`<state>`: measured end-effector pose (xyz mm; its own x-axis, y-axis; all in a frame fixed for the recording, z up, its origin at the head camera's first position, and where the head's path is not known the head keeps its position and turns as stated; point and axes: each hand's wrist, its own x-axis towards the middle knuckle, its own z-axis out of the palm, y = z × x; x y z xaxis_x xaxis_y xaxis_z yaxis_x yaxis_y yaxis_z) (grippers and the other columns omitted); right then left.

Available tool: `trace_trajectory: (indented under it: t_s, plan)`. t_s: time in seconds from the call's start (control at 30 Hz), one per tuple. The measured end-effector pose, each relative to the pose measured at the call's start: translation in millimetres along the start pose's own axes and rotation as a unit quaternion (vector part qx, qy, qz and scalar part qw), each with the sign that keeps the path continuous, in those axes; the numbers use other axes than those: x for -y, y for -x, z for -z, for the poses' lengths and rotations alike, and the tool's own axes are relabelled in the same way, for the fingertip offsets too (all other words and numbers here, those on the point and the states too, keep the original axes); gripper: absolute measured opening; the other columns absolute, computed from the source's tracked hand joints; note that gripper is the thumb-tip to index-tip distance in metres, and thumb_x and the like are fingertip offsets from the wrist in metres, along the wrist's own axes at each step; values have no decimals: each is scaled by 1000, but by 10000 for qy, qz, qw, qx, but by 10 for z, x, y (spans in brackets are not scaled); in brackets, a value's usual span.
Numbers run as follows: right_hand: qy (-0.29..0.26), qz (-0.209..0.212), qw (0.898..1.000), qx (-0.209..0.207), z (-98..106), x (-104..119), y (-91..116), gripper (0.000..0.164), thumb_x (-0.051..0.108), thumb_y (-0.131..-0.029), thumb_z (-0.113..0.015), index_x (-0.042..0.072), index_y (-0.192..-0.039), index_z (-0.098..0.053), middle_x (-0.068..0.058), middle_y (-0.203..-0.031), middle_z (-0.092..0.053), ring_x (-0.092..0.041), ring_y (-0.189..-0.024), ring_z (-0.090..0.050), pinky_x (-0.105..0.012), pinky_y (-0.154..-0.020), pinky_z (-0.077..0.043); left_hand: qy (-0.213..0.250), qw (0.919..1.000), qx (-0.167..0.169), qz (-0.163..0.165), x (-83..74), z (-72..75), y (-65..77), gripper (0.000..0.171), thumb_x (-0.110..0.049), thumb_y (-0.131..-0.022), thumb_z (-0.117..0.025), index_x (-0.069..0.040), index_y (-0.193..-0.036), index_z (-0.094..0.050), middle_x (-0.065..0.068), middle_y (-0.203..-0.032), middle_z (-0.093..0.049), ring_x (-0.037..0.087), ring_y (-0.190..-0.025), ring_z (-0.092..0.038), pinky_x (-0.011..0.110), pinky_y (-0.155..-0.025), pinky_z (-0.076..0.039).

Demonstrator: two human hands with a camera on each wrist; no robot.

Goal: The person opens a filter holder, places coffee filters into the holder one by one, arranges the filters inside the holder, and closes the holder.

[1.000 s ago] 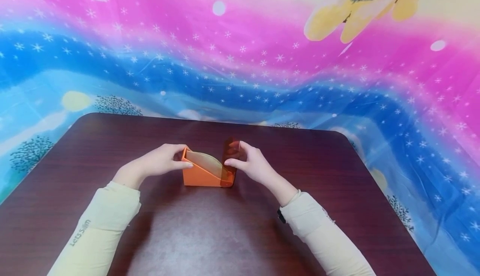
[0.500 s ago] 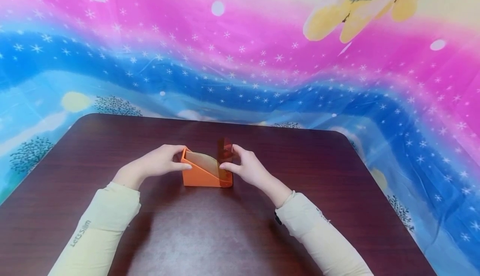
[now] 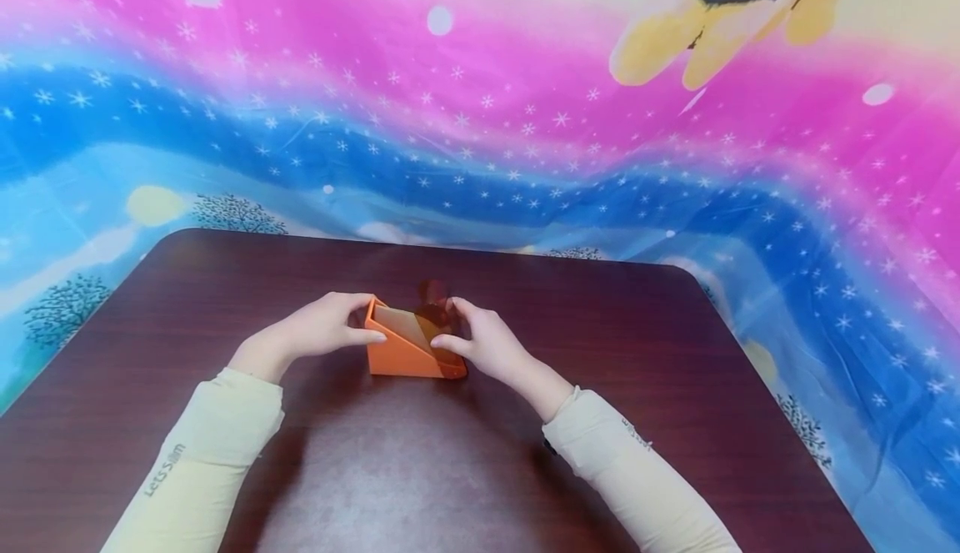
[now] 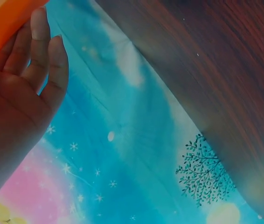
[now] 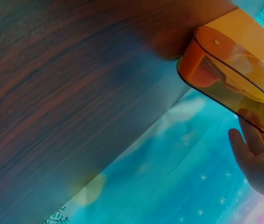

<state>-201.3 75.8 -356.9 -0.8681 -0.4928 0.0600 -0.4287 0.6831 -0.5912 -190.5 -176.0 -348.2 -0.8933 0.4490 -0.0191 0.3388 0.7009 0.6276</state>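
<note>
Near the table's middle stands a small orange box (image 3: 397, 359) with a slanted top. A tan, flat insert (image 3: 401, 322) shows inside it. My left hand (image 3: 318, 326) grips the box's tall left end, thumb on the near side; its fingertips are partly hidden in the head view. A see-through amber lid (image 3: 432, 293), hinged at the box's low right end, tilts over to the left, partly raised. My right hand (image 3: 491, 343) holds this lid between thumb and fingers. In the right wrist view the lid's rounded end (image 5: 197, 60) and a pivot spot are visible.
The dark brown wooden table (image 3: 600, 336) has rounded far corners. Behind it hangs a pink and blue cloth (image 3: 480, 119) printed with snowflakes and trees. A dark band shows at the right sleeve's cuff (image 3: 570, 419).
The lid has swung leftward and down over the box, with my right hand moving left along with it. My left hand and the box have stayed nearly still.
</note>
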Motion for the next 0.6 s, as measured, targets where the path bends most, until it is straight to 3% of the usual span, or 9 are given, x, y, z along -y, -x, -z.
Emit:
trace_trajectory:
  t_s: [0.17, 0.37, 0.6]
  plan:
    - [-17, -62, 10000, 69, -3, 5, 9, 42, 32, -84, -69, 9, -115, -53, -4, -93, -62, -16, -78, -52, -27, -69, -46, 40, 10000, 37, 32, 5, -18, 12, 38, -33, -84, -68, -7, -109, -60, 1, -93, -66, 14, -84, -58, 38, -81, -50]
    - [97, -157, 9998, 102, -19, 6, 20, 47, 33, -84, -69, 9, -121, -53, -7, -113, -64, -19, -92, -58, -34, -84, -51, -32, 10000, 23, 67, -23, -53, -11, 42, -35, -84, -68, -7, -115, -60, 3, -100, -67, 16, -88, -60, 43, -88, -51]
    - [89, 57, 9999, -64, -62, -13, 3, 42, 30, -83, -70, 9, -117, -57, -5, -108, -65, -17, -93, -60, -34, -85, -52, 110, 9999, -63, 39, -16, -105, -53, 44, -33, -84, -68, -7, -117, -59, 5, -104, -67, 19, -93, -61, 44, -90, -50]
